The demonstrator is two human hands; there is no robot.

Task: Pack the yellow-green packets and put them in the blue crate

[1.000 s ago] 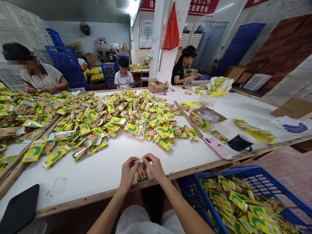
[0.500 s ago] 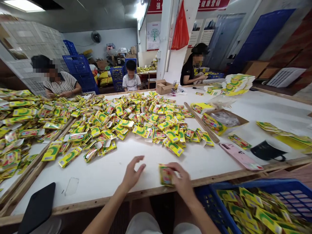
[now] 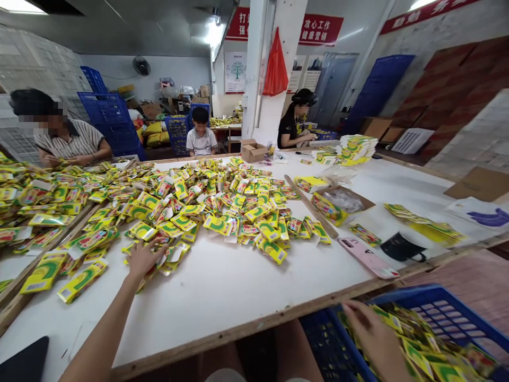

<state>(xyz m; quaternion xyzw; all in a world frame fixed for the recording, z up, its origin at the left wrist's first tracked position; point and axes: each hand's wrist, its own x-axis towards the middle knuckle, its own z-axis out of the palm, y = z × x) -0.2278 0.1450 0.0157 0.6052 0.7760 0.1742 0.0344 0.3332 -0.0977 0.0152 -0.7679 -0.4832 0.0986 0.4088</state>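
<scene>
My left hand (image 3: 145,260) is over the near edge of a heap of small yellow-and-green boxes (image 3: 186,223), its fingers spread and touching the boxes beneath. Partly covered by that hand, a few boxes lie loose on the white table. Off to the right, my right hand (image 3: 374,337) hangs above a blue plastic basket (image 3: 441,300) beside the table edge. Its fingers are stretched out, slightly blurred, with no box visible in them. Many of the same flat boxes (image 3: 421,353) fill the basket.
A wooden strip (image 3: 310,207) divides the table. Right of it are an open carton (image 3: 353,199), a pink phone (image 3: 368,258) and a black mug (image 3: 401,247). A dark phone (image 3: 26,361) lies front left. Across the table several people sit, one (image 3: 75,140) handling boxes.
My right hand has gone from the table edge to above the basket, and the box it held no longer shows in it. My left hand has moved left onto the heap. The view has turned right.
</scene>
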